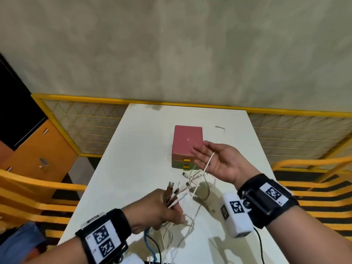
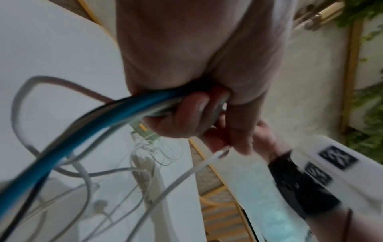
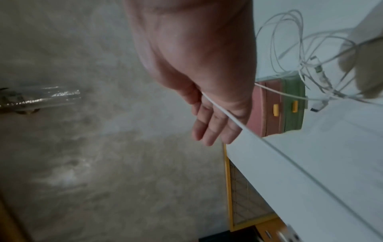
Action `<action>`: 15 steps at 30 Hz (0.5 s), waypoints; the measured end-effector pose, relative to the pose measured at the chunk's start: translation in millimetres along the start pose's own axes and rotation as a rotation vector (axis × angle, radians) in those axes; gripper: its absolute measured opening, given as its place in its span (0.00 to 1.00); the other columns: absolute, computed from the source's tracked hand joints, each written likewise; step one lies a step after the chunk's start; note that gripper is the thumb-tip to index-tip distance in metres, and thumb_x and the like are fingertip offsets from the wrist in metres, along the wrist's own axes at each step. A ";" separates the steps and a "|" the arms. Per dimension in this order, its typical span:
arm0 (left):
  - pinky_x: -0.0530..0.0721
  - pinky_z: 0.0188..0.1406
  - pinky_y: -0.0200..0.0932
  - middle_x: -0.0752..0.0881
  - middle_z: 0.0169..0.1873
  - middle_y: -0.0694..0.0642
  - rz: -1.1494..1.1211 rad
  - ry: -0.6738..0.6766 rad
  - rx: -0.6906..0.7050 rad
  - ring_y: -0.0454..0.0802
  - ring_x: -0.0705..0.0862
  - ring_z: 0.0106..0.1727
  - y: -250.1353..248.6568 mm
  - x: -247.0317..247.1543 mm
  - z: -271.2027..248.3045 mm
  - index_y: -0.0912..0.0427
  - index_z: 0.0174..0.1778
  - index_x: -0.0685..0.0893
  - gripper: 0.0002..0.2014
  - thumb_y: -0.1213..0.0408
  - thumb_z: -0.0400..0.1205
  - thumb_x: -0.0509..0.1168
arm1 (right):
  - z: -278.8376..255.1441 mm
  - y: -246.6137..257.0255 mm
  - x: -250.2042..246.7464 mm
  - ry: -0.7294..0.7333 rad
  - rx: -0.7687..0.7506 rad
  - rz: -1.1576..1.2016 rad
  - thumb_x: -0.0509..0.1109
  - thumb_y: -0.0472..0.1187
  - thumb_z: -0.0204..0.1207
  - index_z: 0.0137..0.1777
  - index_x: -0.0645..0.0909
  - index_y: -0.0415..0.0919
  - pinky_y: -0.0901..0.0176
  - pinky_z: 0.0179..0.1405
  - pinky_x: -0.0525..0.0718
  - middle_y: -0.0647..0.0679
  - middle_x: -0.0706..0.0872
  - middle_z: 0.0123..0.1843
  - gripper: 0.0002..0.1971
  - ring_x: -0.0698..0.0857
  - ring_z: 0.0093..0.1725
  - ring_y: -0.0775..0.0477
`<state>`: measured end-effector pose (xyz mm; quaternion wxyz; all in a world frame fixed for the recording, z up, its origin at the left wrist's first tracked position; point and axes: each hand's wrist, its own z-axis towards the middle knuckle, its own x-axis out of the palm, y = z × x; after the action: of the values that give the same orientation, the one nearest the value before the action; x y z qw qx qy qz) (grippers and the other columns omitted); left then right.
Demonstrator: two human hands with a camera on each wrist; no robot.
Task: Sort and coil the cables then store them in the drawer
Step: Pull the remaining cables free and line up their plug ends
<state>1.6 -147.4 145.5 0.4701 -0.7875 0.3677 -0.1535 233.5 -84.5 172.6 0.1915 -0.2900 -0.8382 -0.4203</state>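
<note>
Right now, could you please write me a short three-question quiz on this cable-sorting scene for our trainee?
1. True or false: both drawers of the small drawer box are pushed in.
2. What does the left hand grip? A) a bunch of cable ends B) a drawer handle C) nothing
3. Fill in: a single white cable runs across the open palm of the ____ hand.

Key:
1. True; both yellow handles sit flush at the front.
2. A; the bundle includes a blue cable.
3. Right.
</note>
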 end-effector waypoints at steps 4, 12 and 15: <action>0.68 0.22 0.39 0.82 0.30 0.59 0.116 0.090 -0.100 0.45 0.71 0.21 18.0 -9.4 -9.2 0.56 0.36 0.91 0.03 0.66 0.71 0.78 | -1.8 -1.0 -9.1 -0.021 -0.028 -0.092 0.58 0.40 0.87 0.46 0.78 0.42 0.46 0.45 0.87 0.41 0.91 0.41 0.10 0.94 0.41 0.41; 0.70 0.24 0.43 0.79 0.26 0.51 0.269 0.273 -0.166 0.47 0.72 0.25 28.7 -22.0 -9.0 0.52 0.37 0.90 0.04 0.60 0.72 0.79 | -15.3 -5.5 -27.4 -0.053 -0.060 -0.188 0.57 0.39 0.87 0.48 0.79 0.41 0.47 0.41 0.90 0.41 0.91 0.39 0.10 0.93 0.42 0.40; 0.65 0.18 0.38 0.74 0.22 0.53 0.019 0.030 -0.121 0.46 0.65 0.20 24.1 -29.7 0.2 0.61 0.38 0.85 0.07 0.63 0.78 0.75 | -36.8 -19.1 -30.9 0.066 -0.028 -0.320 0.56 0.38 0.88 0.50 0.80 0.38 0.48 0.39 0.89 0.37 0.89 0.39 0.11 0.92 0.40 0.38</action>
<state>-29.0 -132.7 127.9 0.4174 -0.8087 0.3908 -0.1381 247.4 -133.7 164.9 0.1452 -0.1414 -0.8610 -0.4665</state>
